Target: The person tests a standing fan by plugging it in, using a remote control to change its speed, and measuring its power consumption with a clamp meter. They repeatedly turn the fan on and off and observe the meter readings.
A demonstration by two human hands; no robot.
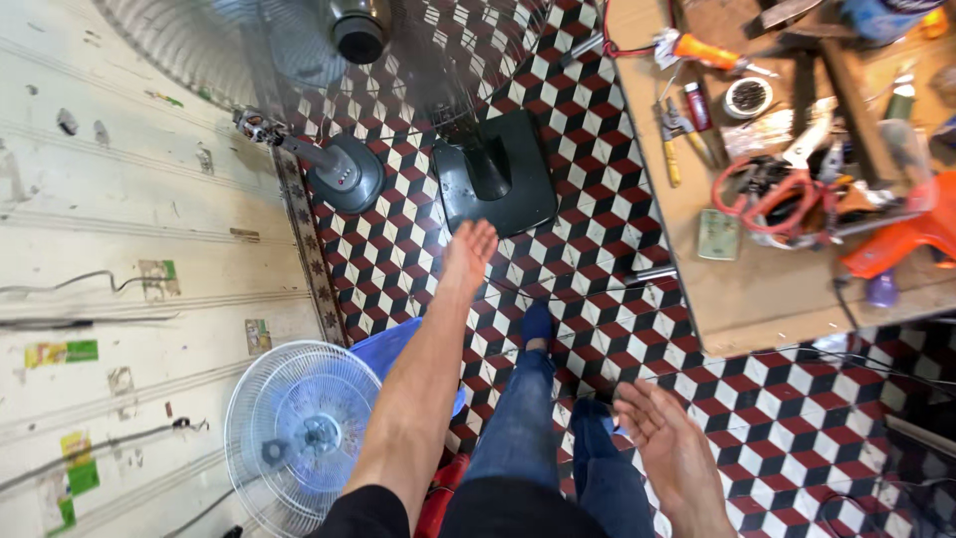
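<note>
My left hand [468, 251] reaches forward with fingers together and flat, holding nothing, just short of a dark square fan base [508, 194] on the tiled floor. A fan head with a wire guard [199, 40] stands above it at the top. My right hand [662, 428] hangs low at the right, palm up, fingers spread and empty, beside my jeans-clad legs [523, 418].
A second fan base with a pole [344, 174] stands left of the dark one. A white fan guard [299, 433] leans on a blue tub [383, 349]. A wooden workbench [767, 299] with scissors, pliers, tape and an orange tool fills the right. A pale wall [129, 259] is at left.
</note>
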